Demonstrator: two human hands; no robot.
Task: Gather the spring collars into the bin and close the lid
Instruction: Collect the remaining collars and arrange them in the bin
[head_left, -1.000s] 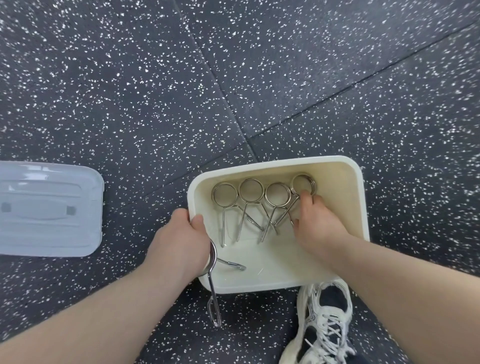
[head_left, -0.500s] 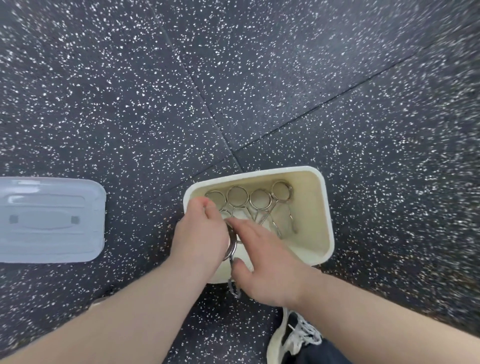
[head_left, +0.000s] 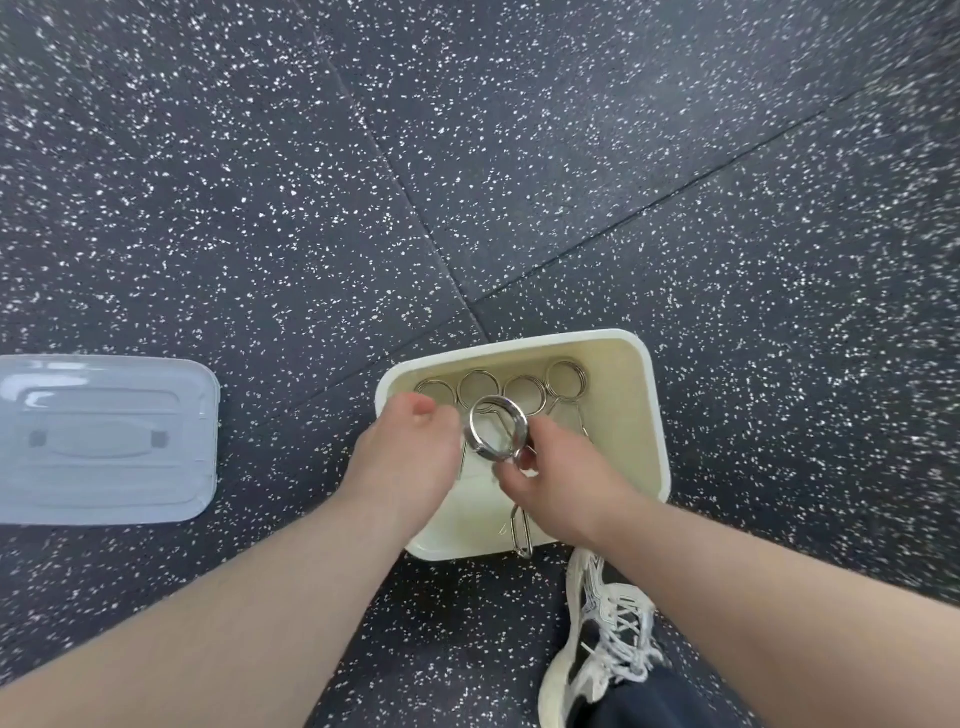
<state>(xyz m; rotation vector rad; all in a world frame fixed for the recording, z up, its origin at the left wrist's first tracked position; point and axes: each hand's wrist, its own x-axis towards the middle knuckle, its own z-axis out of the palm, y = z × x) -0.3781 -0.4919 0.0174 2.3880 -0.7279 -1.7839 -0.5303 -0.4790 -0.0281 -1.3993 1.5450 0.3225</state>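
A white bin (head_left: 652, 415) stands open on the floor, with several silver spring collars (head_left: 566, 375) lined up along its far wall. Just above the bin, my right hand (head_left: 566, 483) is shut on one more spring collar (head_left: 497, 428); its coil points up and its handles hang down past the near rim. Over the bin's left rim, close beside that coil, my left hand (head_left: 405, 452) has loosely curled fingers with nothing in them. The grey lid (head_left: 104, 441) lies flat on the floor to the left, apart from the bin.
Dark speckled rubber floor tiles (head_left: 519, 156) surround the bin. A white laced shoe (head_left: 608, 639) and a dark trouser leg (head_left: 639, 696) sit just in front of the bin at the lower right.
The collar passed from my left hand to my right hand. My right hand left the row of collars and now holds the collar raised over the bin.
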